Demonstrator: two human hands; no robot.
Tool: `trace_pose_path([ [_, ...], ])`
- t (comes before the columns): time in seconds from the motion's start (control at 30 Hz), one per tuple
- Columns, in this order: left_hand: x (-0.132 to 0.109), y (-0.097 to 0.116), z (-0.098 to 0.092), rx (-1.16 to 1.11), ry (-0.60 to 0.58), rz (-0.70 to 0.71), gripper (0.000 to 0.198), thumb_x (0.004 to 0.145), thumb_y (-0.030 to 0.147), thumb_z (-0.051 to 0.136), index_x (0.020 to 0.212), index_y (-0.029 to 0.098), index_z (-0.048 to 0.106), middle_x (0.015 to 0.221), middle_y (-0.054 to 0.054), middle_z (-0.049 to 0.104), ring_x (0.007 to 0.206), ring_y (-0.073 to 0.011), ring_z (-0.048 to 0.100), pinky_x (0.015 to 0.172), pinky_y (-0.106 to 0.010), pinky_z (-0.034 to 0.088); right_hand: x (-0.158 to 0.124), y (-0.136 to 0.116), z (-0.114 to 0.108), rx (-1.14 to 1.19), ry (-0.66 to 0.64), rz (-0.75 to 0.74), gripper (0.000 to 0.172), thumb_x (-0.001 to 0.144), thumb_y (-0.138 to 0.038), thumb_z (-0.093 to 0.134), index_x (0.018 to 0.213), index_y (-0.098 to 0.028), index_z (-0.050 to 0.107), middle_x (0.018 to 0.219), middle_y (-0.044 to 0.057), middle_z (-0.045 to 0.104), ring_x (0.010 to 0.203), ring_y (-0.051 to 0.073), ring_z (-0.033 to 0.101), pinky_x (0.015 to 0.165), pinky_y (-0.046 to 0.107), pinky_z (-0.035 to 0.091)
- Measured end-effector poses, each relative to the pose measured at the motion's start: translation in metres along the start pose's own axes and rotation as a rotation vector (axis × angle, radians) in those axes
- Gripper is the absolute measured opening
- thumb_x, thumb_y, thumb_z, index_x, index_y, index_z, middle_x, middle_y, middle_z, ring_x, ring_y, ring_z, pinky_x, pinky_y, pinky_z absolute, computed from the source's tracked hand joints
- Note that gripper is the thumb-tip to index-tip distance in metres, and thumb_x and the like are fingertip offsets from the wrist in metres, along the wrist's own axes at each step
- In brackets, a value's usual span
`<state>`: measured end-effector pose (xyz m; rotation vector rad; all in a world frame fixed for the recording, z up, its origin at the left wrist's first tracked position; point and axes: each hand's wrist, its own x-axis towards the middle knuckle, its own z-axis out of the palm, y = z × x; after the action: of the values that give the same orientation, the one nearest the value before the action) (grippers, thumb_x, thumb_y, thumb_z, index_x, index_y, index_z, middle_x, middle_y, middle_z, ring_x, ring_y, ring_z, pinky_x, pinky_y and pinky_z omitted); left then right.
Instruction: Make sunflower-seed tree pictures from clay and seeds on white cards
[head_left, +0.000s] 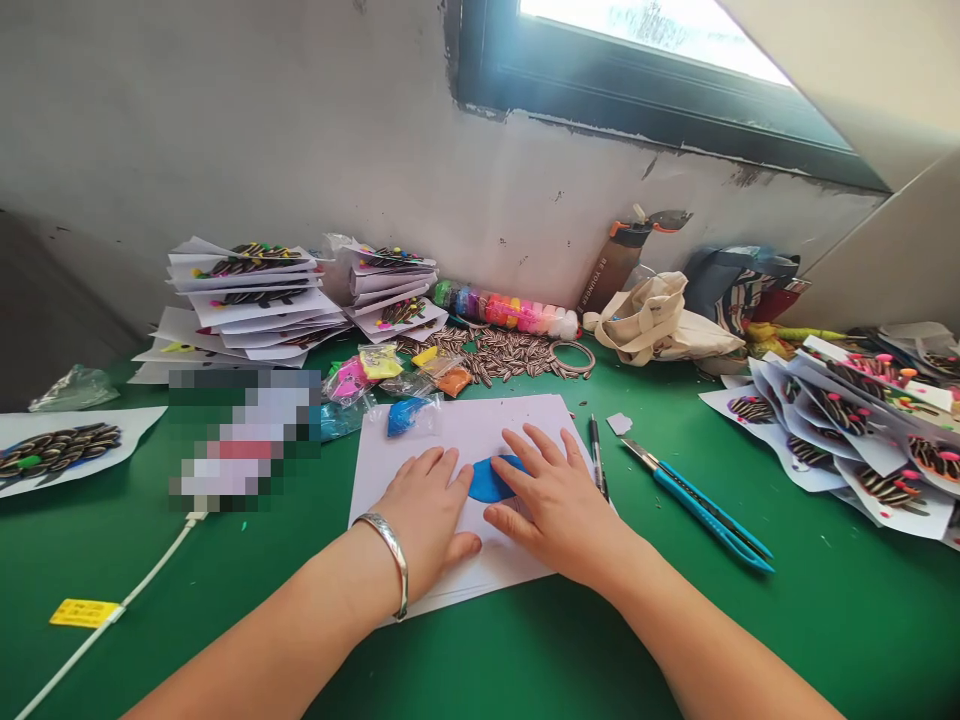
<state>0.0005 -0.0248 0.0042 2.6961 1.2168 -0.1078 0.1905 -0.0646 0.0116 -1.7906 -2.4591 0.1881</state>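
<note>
A flat blue oval of modelling clay (489,482) lies on a stack of white paper (480,420). My right hand (551,500) is spread over the paper, its fingertips touching the clay's right side. My left hand (427,510) rests on the paper just left of the clay, fingers stretched out, a silver bangle on the wrist. Near the top of the sheet sits a small bag of blue clay (406,415). Right of the paper are a black pen (597,455) and a blue utility knife (697,505) with its blade out.
Sunflower seeds (495,352) and a tape roll (572,358) lie behind the paper, near bagged coloured clay (379,362). Stacked seed pictures stand at left (251,300) and right (847,420). A bottle (611,265) and cloth bag (652,325) stand by the wall. A cable (150,580) crosses the left.
</note>
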Motion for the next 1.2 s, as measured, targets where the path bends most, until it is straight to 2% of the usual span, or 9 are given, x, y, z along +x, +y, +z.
trace_pose_path([
  [0.23,0.001,0.001,-0.001,-0.020,-0.013,-0.009,0.065,0.076,0.045,0.061,0.131,0.013,0.049,0.142,-0.020,0.042,0.131,-0.0374,0.034,0.106,-0.052,0.032,0.003,0.001,0.000,0.010,-0.004,0.010,0.048,0.092,-0.056,0.038,0.123,-0.027,0.057,0.145,0.006,0.042,0.138,0.034,0.024,0.108,0.065,0.013],
  [0.47,0.000,0.001,-0.003,-0.026,-0.043,-0.022,0.066,0.077,0.046,0.059,0.134,0.014,0.046,0.144,-0.019,0.040,0.133,-0.0369,0.032,0.107,-0.051,0.030,0.001,0.007,0.006,0.023,0.001,0.073,0.055,0.090,-0.055,0.041,0.137,-0.027,0.045,0.152,0.008,0.031,0.139,0.034,0.024,0.109,0.062,0.017],
  [0.57,0.000,0.002,-0.005,-0.020,-0.051,-0.021,0.066,0.078,0.046,0.058,0.134,0.013,0.046,0.143,-0.019,0.041,0.133,-0.0367,0.033,0.107,-0.051,0.030,0.001,0.006,0.008,0.017,-0.008,0.058,0.054,0.089,-0.056,0.044,0.135,-0.030,0.048,0.150,0.006,0.034,0.138,0.035,0.025,0.109,0.064,0.015],
  [0.77,0.001,0.004,-0.009,-0.031,-0.069,-0.029,0.066,0.077,0.044,0.060,0.134,0.013,0.047,0.143,-0.019,0.041,0.132,-0.0367,0.033,0.107,-0.051,0.031,0.005,0.003,0.008,0.010,0.007,0.044,0.049,0.090,-0.054,0.042,0.129,-0.027,0.054,0.145,0.005,0.043,0.137,0.034,0.027,0.109,0.064,0.013],
  [0.97,0.000,0.004,-0.012,-0.029,-0.086,-0.034,0.068,0.077,0.045,0.060,0.135,0.011,0.046,0.144,-0.020,0.039,0.134,-0.0372,0.032,0.107,-0.052,0.030,0.000,0.010,0.005,0.055,0.016,0.069,0.055,0.092,-0.052,0.038,0.140,-0.025,0.042,0.150,0.006,0.035,0.136,0.031,0.029,0.109,0.061,0.018],
  [1.2,0.000,0.004,-0.013,-0.034,-0.097,-0.049,0.067,0.078,0.043,0.059,0.136,0.013,0.045,0.146,-0.019,0.038,0.135,-0.0366,0.031,0.109,-0.052,0.029,0.002,0.008,0.007,0.070,-0.010,0.049,0.049,0.090,-0.052,0.043,0.132,-0.028,0.051,0.144,0.005,0.044,0.133,0.032,0.034,0.107,0.064,0.019],
])
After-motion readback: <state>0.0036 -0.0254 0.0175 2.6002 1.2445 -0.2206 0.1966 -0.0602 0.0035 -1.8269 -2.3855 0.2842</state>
